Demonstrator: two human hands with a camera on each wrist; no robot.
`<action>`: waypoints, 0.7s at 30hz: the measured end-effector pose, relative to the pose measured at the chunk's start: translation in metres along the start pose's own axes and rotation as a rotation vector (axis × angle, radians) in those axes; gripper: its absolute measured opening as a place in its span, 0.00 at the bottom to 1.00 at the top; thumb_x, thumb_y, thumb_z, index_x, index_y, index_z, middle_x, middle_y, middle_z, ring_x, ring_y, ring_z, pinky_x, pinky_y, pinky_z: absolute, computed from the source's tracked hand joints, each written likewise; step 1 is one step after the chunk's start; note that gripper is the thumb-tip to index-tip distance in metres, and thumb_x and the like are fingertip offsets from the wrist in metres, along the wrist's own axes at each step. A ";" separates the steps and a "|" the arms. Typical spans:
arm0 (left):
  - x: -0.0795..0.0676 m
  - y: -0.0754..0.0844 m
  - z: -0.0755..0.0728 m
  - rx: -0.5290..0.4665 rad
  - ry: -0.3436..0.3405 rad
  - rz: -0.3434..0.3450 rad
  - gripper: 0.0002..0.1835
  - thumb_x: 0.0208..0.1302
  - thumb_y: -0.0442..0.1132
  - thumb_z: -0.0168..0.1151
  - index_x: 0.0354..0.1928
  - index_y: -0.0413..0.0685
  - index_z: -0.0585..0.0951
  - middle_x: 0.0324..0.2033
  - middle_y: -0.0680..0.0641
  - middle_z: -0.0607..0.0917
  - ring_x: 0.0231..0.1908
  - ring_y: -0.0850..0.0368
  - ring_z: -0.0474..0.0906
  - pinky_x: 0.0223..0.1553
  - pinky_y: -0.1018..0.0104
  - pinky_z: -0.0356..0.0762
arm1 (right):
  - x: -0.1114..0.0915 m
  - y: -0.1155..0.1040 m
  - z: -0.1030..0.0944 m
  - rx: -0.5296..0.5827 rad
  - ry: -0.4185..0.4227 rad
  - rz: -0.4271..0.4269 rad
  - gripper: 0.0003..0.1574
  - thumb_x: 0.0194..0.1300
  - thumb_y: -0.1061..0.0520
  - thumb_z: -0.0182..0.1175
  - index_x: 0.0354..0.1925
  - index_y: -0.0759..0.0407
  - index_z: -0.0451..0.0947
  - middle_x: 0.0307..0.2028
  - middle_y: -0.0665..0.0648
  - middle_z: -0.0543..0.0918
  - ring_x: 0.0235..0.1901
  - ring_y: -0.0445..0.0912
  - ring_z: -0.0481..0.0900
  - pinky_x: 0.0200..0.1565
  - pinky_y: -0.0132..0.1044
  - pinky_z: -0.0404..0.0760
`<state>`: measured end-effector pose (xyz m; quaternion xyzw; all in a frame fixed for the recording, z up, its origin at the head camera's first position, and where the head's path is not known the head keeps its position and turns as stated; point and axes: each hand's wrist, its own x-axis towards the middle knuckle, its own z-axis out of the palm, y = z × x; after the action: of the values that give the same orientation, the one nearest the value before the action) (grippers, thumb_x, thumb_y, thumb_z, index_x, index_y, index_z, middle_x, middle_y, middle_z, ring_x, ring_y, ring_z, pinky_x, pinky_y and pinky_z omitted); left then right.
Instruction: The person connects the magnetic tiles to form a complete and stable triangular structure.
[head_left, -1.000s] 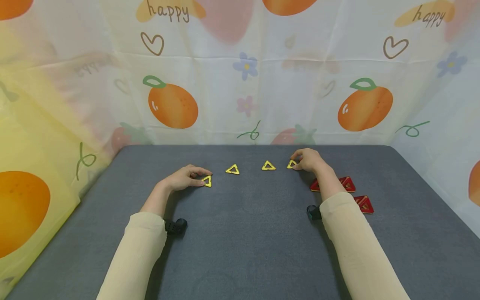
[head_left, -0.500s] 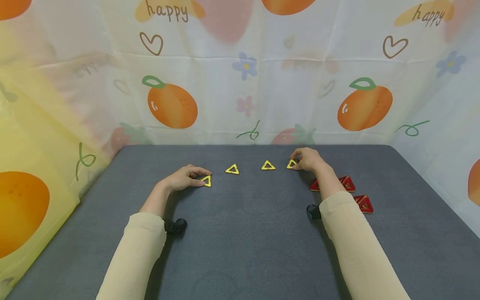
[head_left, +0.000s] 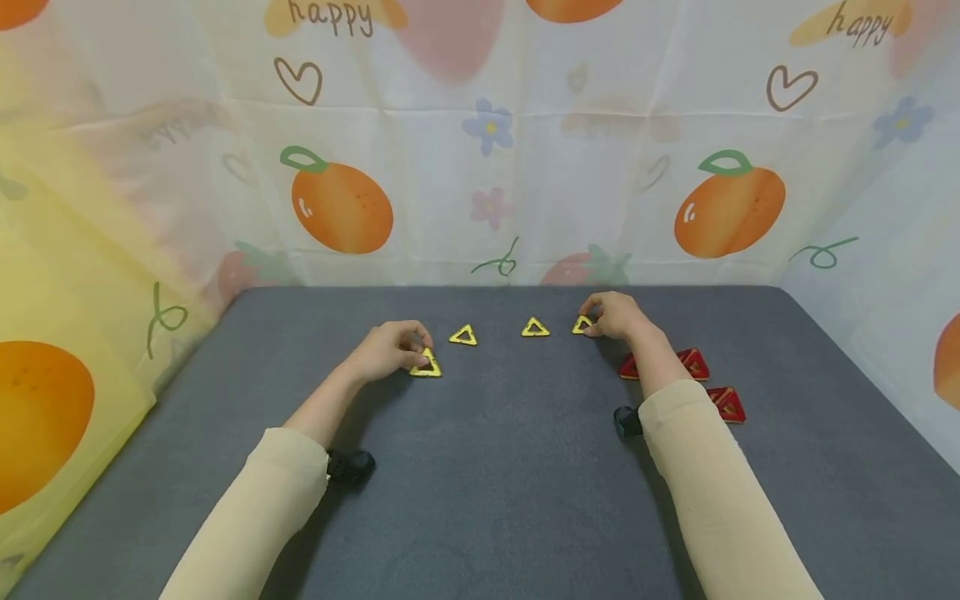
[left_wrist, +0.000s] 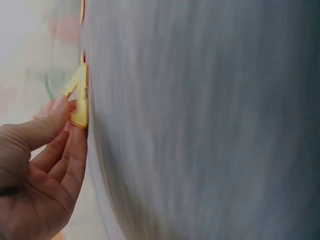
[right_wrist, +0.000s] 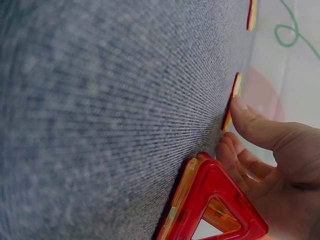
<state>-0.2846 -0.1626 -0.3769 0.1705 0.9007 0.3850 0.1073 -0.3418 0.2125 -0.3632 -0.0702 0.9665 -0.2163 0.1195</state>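
Observation:
My left hand (head_left: 386, 352) pinches a yellow triangular magnetic tile (head_left: 426, 372) by thumb and fingers at the table's left middle. In the left wrist view this open-centred tile (left_wrist: 83, 95) stands tilted up at the fingertips. At the far right my right hand (head_left: 617, 317) holds another yellow triangular tile (head_left: 580, 329) between thumb and fingers. That tile (right_wrist: 237, 86) lies flat on the table in the right wrist view. Between the hands lie two more yellow triangles, one nearer the left (head_left: 463, 341) and one nearer the right (head_left: 536, 334).
Red triangular pieces lie beside and partly under the right forearm: one group at the back (head_left: 695, 365), another closer (head_left: 727, 406). A red piece (right_wrist: 227, 175) shows large in the right wrist view. A printed curtain (head_left: 525, 183) hangs behind the grey table (head_left: 487, 483).
My left hand has moved slightly right, and its yellow tile has turned and tipped to show its full triangle. The right hand keeps its place on its tile.

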 end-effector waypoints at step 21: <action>-0.015 0.088 0.109 -0.221 -0.270 0.091 0.10 0.58 0.32 0.71 0.40 0.42 0.82 0.31 0.46 0.84 0.26 0.65 0.82 0.31 0.70 0.82 | -0.002 -0.003 -0.001 -0.022 0.010 -0.005 0.24 0.68 0.59 0.62 0.61 0.61 0.74 0.63 0.73 0.72 0.64 0.66 0.69 0.61 0.57 0.74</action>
<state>-0.2155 -0.0400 -0.3861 0.2485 0.8216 0.4597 0.2278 -0.3399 0.2106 -0.3610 -0.0729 0.9692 -0.2064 0.1131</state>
